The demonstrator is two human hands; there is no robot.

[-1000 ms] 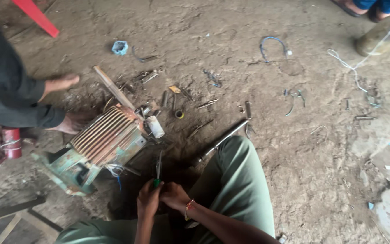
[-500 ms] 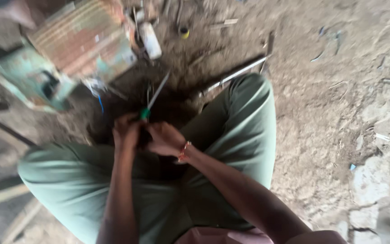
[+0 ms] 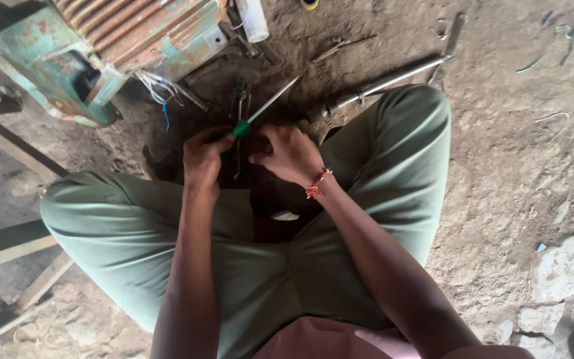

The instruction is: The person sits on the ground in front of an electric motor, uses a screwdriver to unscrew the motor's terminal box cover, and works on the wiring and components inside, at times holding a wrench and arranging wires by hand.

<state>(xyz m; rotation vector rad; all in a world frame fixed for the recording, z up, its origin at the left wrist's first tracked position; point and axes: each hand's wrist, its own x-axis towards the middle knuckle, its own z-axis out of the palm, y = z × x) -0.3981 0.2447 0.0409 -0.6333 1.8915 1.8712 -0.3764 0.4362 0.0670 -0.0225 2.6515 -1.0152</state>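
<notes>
I sit on a dirt floor with my knees spread, in green trousers. My left hand [image 3: 206, 156] is closed around the green handle of a screwdriver [image 3: 260, 111], whose metal shaft points up and to the right. My right hand [image 3: 288, 154], with a red thread band at the wrist, is curled close beside it over something small and dark that I cannot make out. Both hands meet between my knees, just in front of a dark pit in the ground.
A rusty, ribbed electric motor [image 3: 111, 40] with green housing and loose white and blue wires [image 3: 157, 90] lies at the upper left. A long metal rod [image 3: 383, 83], pliers [image 3: 240, 100] and a white cylinder [image 3: 252, 18] lie on the dirt ahead. Wooden slats [image 3: 8, 246] sit at the left.
The camera has tilted down and come closer, so the motor slid to the top left. My hands stay together on the screwdriver between my knees.
</notes>
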